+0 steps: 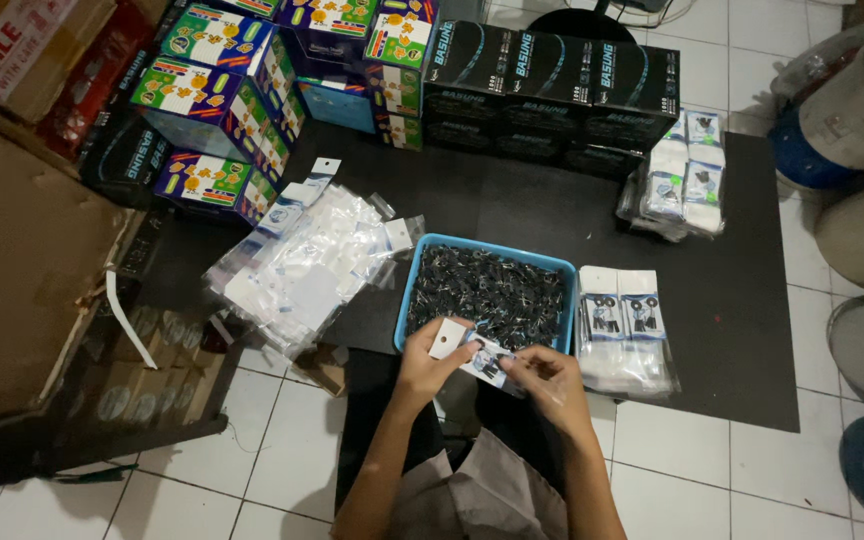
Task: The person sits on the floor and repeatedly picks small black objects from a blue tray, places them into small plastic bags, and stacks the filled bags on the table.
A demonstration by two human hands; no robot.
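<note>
Clear plastic packet [474,355] with a white header card sits between both hands, just over the near rim of the blue tray [414,280]. Left hand [430,362] comes up from below, forearm angled in, fingers curled and pinching the packet's white end. Right hand [550,380] mirrors it, fingers bent, thumb and fingertips closed on the packet's other end — the packet tilts down toward the right.

Blue tray is filled with small dark parts [487,295]; what they are is too small to tell. It rests on a black mat [732,330] laid over a white tiled floor [262,460]. Just right of the tray lies a stack of filled packets [624,330]; a second stack [684,178] sits farther back, near the mat's right edge. Left of the tray, a loose heap of empty clear bags [307,265]. Black boxes [552,85] and colourful printed boxes [227,100] line the far side; brown cardboard cartons [22,260] crowd the left. Sacks and a blue-based container [842,120] close the right edge.

Open room — bare mat between the tray and the black boxes, and bare tile near the person's arms.
</note>
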